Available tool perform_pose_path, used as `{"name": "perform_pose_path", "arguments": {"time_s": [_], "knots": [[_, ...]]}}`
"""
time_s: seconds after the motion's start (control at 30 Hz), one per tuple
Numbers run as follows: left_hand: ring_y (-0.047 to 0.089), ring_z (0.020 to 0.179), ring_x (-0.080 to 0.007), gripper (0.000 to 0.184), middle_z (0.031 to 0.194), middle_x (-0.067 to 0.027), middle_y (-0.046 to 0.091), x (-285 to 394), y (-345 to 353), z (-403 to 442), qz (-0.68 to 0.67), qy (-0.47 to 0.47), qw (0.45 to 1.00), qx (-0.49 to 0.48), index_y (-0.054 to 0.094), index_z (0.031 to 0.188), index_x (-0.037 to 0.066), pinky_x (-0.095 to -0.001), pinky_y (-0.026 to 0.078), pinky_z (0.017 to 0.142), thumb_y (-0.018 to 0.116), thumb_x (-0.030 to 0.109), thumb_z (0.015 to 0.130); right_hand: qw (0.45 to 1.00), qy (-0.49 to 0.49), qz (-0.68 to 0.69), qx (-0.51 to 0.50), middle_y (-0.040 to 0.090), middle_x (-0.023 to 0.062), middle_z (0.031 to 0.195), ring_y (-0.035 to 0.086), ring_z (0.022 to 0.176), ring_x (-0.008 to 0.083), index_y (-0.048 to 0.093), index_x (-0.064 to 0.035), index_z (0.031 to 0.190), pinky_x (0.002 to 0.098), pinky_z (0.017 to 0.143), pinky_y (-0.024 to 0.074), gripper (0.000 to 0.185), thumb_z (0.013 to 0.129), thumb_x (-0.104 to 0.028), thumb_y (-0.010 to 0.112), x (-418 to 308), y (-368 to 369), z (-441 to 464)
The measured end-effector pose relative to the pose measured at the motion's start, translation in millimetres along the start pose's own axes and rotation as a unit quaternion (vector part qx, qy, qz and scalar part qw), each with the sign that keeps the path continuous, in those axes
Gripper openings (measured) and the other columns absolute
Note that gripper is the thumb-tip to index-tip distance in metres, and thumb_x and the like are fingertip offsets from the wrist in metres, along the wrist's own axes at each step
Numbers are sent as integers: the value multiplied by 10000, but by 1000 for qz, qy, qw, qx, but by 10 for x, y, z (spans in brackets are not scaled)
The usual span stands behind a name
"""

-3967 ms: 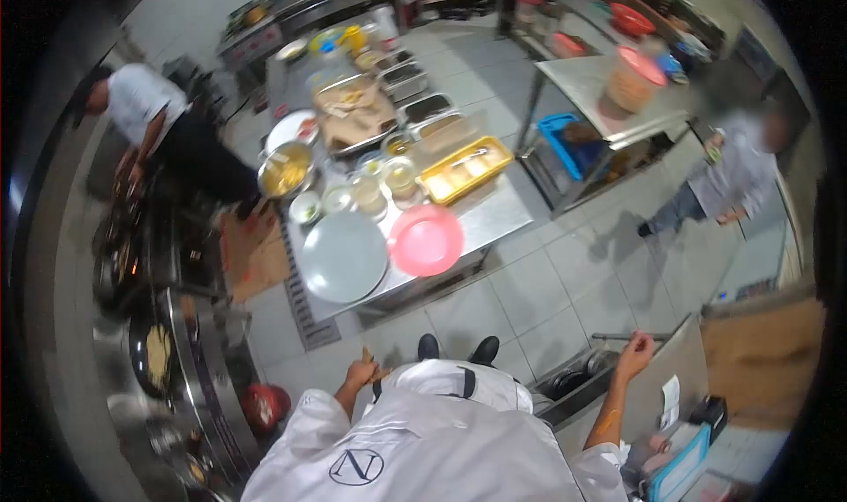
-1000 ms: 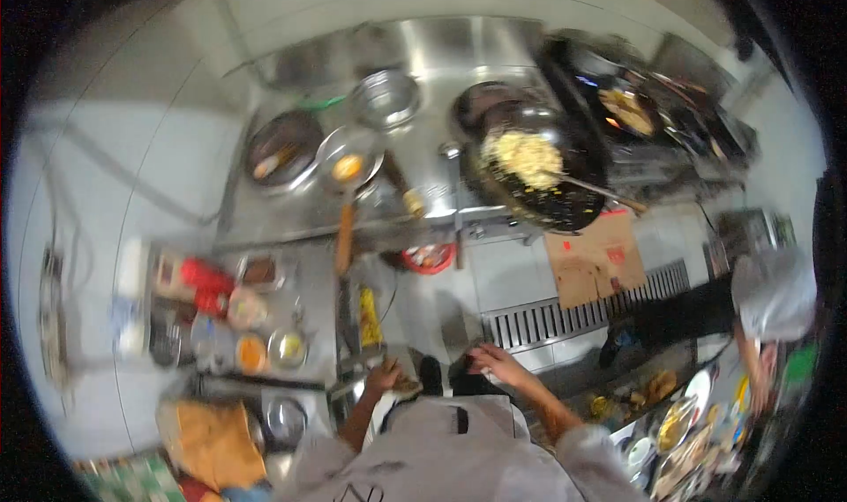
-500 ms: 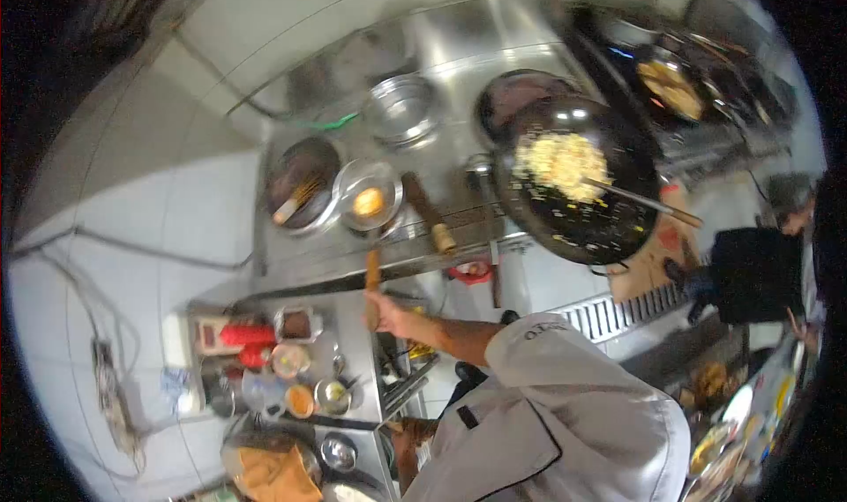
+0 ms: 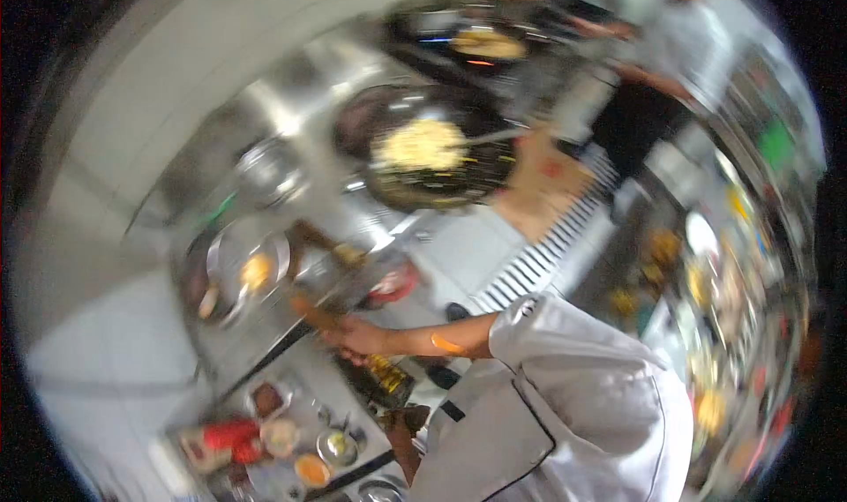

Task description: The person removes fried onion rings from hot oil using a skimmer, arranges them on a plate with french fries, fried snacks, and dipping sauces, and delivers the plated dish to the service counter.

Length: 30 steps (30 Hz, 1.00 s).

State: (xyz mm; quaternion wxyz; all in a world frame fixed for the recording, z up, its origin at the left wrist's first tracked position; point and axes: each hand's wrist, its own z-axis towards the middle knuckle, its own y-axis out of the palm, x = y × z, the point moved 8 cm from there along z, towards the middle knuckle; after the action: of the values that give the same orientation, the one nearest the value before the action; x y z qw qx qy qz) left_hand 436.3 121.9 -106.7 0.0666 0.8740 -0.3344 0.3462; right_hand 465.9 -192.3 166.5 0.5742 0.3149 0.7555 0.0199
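My right hand (image 4: 353,336) is closed around the wooden handle (image 4: 311,310) of a wide, round metal ladle (image 4: 234,259). Inside the bowl lies a yellow-orange lump (image 4: 256,273), blurred. The ladle is over the left end of the steel stove, by a dark burner opening where a wooden-handled brush showed earlier. Lower down, close to the counter edge, my left hand (image 4: 408,421) is partly in view; its fingers are too dark and blurred to read. A black wok (image 4: 481,180) farther off holds yellow-white food (image 4: 419,145) like fried rice, with a long-handled utensil (image 4: 494,136) resting in it.
An empty-looking metal bowl (image 4: 269,171) stands on the stove. Seasoning containers (image 4: 313,469) and red packages (image 4: 234,438) crowd the lower-left counter. Another pan (image 4: 485,45) cooks at the back, with a person (image 4: 679,52) nearby. Cardboard (image 4: 547,180) and a drain grate (image 4: 547,255) lie on the floor.
My view has turned, so the stove and wok appear farther left and tilted. More of another person shows at upper right. My right hand still grips the ladle.
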Motion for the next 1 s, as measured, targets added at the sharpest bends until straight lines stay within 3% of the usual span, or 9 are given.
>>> {"name": "perform_pose_path", "arguments": {"time_s": [0.1, 0.27, 0.4, 0.63, 0.73, 0.77, 0.9, 0.97, 1.0], "knots": [[727, 852, -217, 504, 1060, -115, 740, 173, 269, 270, 79, -15, 994, -78, 695, 1239, 12, -409, 588, 729, 811, 382, 917, 995, -7, 64, -70, 548, 10, 620, 505, 435, 115, 600, -90, 923, 293, 359, 375, 370, 1093, -419, 614, -392, -222, -1011], [732, 866, -237, 531, 1054, -132, 736, 247, 896, 682, 252, -1, 951, -178, 689, 1257, 0, -419, 587, 732, 815, 382, 910, 998, -13, 61, 19, 510, -17, 618, 471, 439, 89, 578, -86, 898, 260, 362, 359, 368, 1080, -399, 640, -519, -513, -3321], [734, 890, -267, 578, 1016, -162, 724, 210, 1446, 799, 297, 28, 928, -222, 659, 1309, -51, -419, 582, 727, 802, 330, 899, 966, -33, 110, 230, 500, -23, 627, 447, 425, 62, 573, -66, 1074, 239, 369, 375, 325, 1086, -382, 648, -19, -484, -4984], [730, 876, -266, 595, 1019, -160, 725, 284, 2013, 448, 390, 90, 861, -315, 632, 1368, -33, -416, 581, 725, 786, 305, 903, 761, -120, 218, 599, 507, -20, 643, 450, 423, 75, 623, -57, 1074, 245, 369, 358, 310, 1062, -361, 681, 846, -223, -7465], [728, 869, -265, 604, 1020, -159, 726, 324, 2200, 99, 404, 280, 761, -424, 620, 1393, -26, -415, 581, 724, 779, 294, 905, 671, -141, 189, 703, 507, -19, 641, 460, 420, 87, 629, -68, 1043, 258, 367, 372, 302, 1059, -367, 673, 1059, -358, -8564], [713, 820, -264, 558, 997, -138, 722, 155, 2072, 304, 421, 58, 864, -270, 596, 1394, -12, -411, 578, 700, 745, 239, 917, 641, -136, 169, 737, 514, -15, 642, 477, 423, 92, 625, -67, 1044, 262, 367, 382, 297, 1059, -361, 666, 1173, -472, -8961], [691, 752, -249, 515, 960, -112, 713, -161, 1906, -16, 349, -22, 908, -232, 609, 1372, 0, -396, 570, 667, 731, 210, 918, 538, -67, 85, 836, 559, 20, 648, 543, 440, 126, 599, -49, 1051, 303, 377, 419, 281, 1067, -327, 633, 1732, -1205, -10286], [711, 1095, -331, 406, 1092, -190, 748, -207, 1993, -36, 547, 123, 770, -305, 761, 1058, -13, -500, 555, 919, 688, 374, 957, 519, -32, 62, 852, 571, 32, 650, 556, 443, 139, 594, -33, 1061, 319, 381, 429, 286, 1070, -318, 625, 2067, -1670, -10793], [709, 1095, -331, 404, 1090, -190, 746, -308, 1823, -133, 560, 127, 768, -286, 759, 1065, -10, -497, 555, 922, 690, 373, 958, 495, 8, 40, 868, 580, 43, 654, 560, 444, 150, 596, -20, 1075, 334, 383, 436, 290, 1074, -309, 619, 2227, -1875, -11023]]}}
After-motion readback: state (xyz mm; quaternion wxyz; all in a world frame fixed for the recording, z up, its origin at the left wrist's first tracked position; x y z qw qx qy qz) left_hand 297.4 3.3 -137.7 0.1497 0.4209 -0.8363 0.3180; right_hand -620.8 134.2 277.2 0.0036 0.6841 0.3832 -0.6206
